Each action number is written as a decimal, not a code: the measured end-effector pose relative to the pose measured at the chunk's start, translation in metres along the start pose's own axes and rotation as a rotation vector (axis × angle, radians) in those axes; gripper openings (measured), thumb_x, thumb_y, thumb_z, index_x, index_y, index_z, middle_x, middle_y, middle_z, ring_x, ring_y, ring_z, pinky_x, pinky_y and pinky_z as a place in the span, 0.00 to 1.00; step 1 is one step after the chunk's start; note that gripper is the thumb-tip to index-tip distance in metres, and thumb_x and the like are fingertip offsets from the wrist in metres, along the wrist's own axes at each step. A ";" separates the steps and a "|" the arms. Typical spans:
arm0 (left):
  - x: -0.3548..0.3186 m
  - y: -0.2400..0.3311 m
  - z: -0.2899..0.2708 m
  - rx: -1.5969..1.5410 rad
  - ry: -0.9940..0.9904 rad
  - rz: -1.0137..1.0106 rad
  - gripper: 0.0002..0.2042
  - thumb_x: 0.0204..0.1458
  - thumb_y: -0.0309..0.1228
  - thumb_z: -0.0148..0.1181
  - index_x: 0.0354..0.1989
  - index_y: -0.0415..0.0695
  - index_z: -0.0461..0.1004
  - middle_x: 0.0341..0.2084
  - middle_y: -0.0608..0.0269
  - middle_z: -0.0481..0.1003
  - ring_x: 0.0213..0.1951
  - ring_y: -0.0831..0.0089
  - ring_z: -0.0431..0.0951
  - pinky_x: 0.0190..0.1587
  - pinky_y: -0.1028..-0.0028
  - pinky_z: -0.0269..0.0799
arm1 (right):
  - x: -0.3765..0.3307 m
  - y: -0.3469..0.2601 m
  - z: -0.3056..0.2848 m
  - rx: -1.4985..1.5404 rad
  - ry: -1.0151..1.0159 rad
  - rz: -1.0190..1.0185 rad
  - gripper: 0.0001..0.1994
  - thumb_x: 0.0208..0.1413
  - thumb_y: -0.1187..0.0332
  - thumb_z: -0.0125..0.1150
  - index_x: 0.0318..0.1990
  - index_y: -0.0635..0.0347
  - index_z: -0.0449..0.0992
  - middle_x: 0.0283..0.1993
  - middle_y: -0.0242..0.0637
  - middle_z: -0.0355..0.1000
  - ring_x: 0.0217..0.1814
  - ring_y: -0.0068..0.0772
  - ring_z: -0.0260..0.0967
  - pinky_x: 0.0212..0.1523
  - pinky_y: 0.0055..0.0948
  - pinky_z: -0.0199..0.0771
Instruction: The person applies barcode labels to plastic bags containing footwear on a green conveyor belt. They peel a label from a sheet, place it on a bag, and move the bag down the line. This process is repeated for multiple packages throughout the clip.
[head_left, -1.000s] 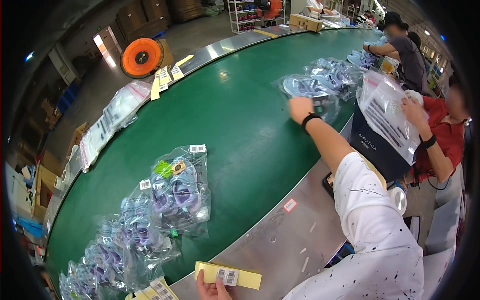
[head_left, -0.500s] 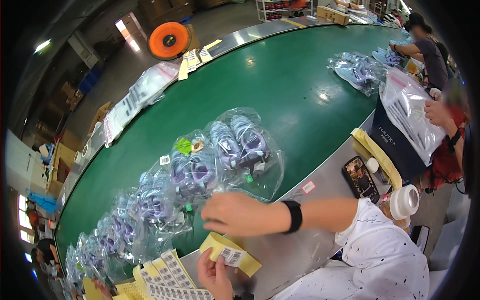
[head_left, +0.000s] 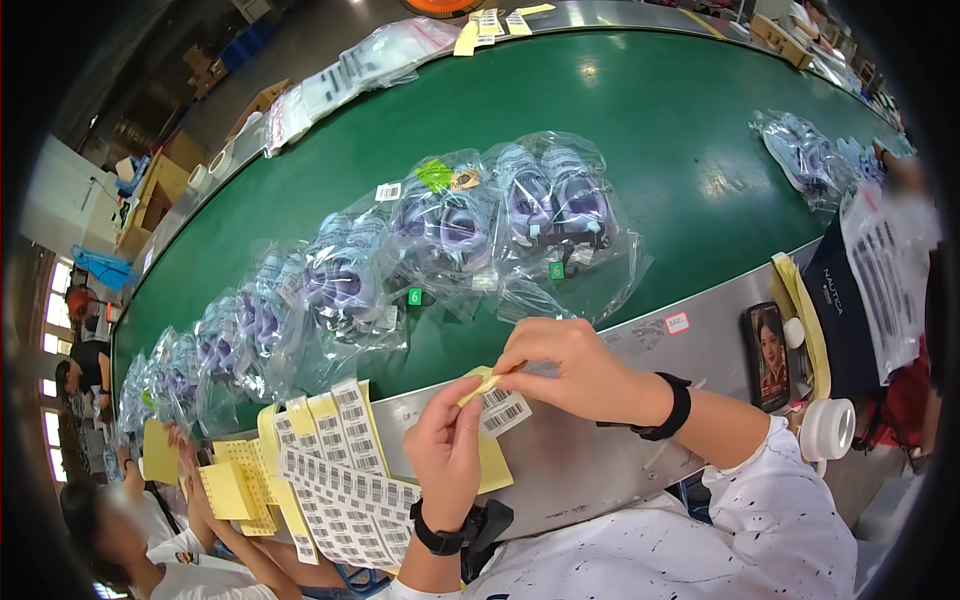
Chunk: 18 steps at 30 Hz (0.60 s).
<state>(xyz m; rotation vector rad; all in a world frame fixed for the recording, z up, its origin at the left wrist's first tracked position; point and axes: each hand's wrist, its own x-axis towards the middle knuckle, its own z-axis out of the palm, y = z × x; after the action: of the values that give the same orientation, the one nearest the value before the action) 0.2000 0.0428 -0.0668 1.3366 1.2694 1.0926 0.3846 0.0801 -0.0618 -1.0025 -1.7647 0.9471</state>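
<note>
Over the metal ledge, my left hand (head_left: 447,450) pinches a yellow strip of barcode labels (head_left: 503,412), part of its backing hanging below. My right hand (head_left: 572,372) meets it at the strip's top edge, thumb and fingers closed there; whether a label is lifting off is hidden by the fingers. Just beyond my hands, a pair of blue-purple shoes in a clear bag (head_left: 555,205) lies on the green conveyor belt (head_left: 660,120). Beside it is another bagged pair (head_left: 440,220) with a green tag and a white barcode label. Left of my left hand are barcode label sheets (head_left: 350,490).
More bagged shoes (head_left: 240,320) line the belt to the left. A phone (head_left: 767,355), a white-lidded cup (head_left: 827,428) and a dark box (head_left: 838,300) stand at right. A co-worker's hands (head_left: 195,475) hold yellow sheets at lower left. Plastic bags (head_left: 350,80) lie on the far ledge.
My right hand has come down from above the bags to the label strip in my left hand. The view has shifted, so the belt and shoes appear higher.
</note>
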 end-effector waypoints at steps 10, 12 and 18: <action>0.005 -0.002 0.020 -0.205 -0.137 -0.107 0.22 0.51 0.16 0.54 0.56 0.35 0.61 0.38 0.56 0.74 0.34 0.80 0.76 0.33 0.83 0.72 | -0.011 0.004 -0.003 -0.378 0.054 -0.306 0.05 0.47 0.75 0.59 0.27 0.63 0.68 0.29 0.37 0.65 0.31 0.40 0.64 0.33 0.36 0.64; 0.009 0.001 0.015 -0.032 -0.178 -0.156 0.23 0.51 0.15 0.53 0.57 0.35 0.60 0.40 0.54 0.74 0.38 0.77 0.76 0.35 0.82 0.73 | -0.014 0.000 -0.009 -0.420 0.031 -0.328 0.04 0.48 0.75 0.58 0.27 0.62 0.68 0.29 0.38 0.64 0.31 0.41 0.64 0.33 0.35 0.64; -0.005 -0.039 0.010 -0.164 -0.027 -0.236 0.24 0.50 0.17 0.53 0.58 0.35 0.58 0.40 0.54 0.74 0.35 0.75 0.78 0.29 0.83 0.73 | 0.055 0.011 -0.113 0.315 0.545 0.088 0.03 0.53 0.72 0.58 0.35 0.58 0.72 0.33 0.28 0.69 0.33 0.21 0.65 0.36 0.23 0.67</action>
<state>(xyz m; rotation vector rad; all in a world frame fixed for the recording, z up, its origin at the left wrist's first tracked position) 0.2039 0.0370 -0.1066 1.0466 1.2540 0.9862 0.4760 0.1550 -0.0172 -1.0175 -1.0915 0.8681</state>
